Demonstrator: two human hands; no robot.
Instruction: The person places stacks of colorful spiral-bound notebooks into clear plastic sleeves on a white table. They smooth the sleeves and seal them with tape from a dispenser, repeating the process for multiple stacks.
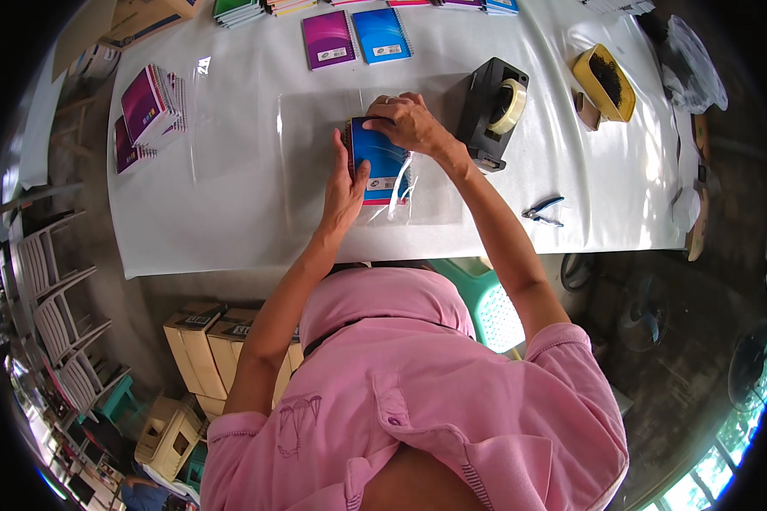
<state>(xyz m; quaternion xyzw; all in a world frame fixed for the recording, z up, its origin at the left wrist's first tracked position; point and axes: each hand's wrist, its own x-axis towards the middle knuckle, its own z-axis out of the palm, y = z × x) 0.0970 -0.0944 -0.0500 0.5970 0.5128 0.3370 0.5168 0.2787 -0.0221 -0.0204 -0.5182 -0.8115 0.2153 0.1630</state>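
In the middle of the table a small stack of spiral notebooks with a blue cover (383,157) on top lies in front of me. A pink edge shows below the blue cover. My left hand (345,192) holds the stack's left side, fingers straight along the edge and thumb on the cover. Over the top edge curls my right hand (411,126), thumb bent onto the cover; its fingertips are partly hidden. Shiny clear plastic (398,187) sticks up at the stack's lower right. Under the stack lies a clear plastic sheet (302,128).
Right of my hands stands a black tape dispenser (479,115). Blue-handled nippers (544,210) lie nearer the front edge. Beyond are a yellow tub (607,81), a purple notebook (329,40) and a blue notebook (383,36). More purple notebooks (149,106) are piled at left.
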